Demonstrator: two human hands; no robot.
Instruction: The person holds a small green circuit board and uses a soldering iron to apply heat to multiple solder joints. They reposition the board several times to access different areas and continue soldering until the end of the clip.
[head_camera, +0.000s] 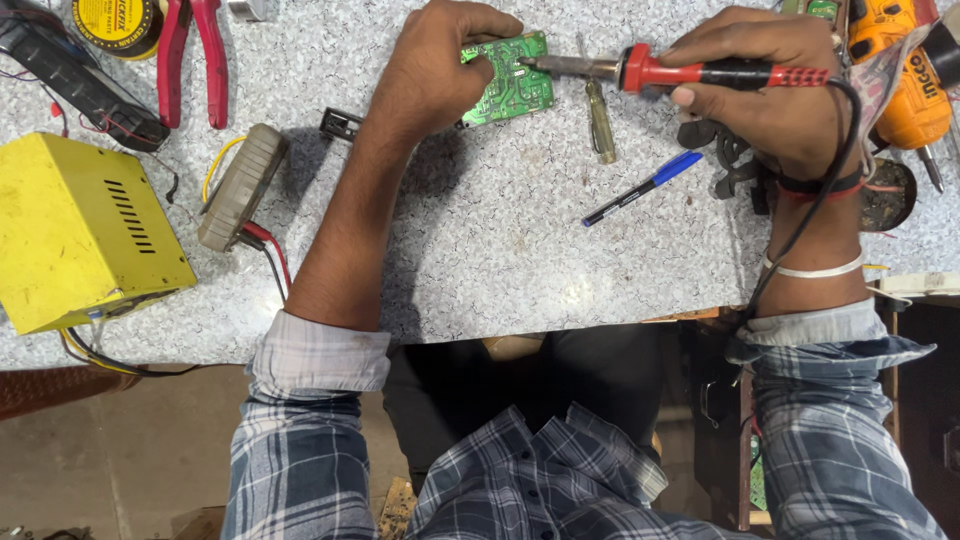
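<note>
left hand: our left hand (435, 65) at 12 o'clock, fingers curled shut around the left edge of the board (512, 82), pinning it on the tabletop (480, 240).
right hand: our right hand (775, 85) at 1 o'clock, closed around the red-and-black handle of the iron (690, 72).
board: small green circuit board, flat on the tabletop at 12 o'clock, right part clear of the hand.
iron: lies roughly level, tip pointing to 9 o'clock, tip touching the board's top right area. Black cord runs from the handle back over our right wrist.
screwdriver: a screwdriver (600, 118) lies just right of the board, under the iron's shaft.
pen: blue-capped pen (645, 187) at 2 o'clock from tabletop centre, apart from both hands.
box: yellow metal box (80, 230) at 9 o'clock, wires trailing from it.
pliers: red-handled pliers (192, 55) at 11 o'clock.
drill: orange drill (905, 70) at the far right, just beyond our right hand.
</note>
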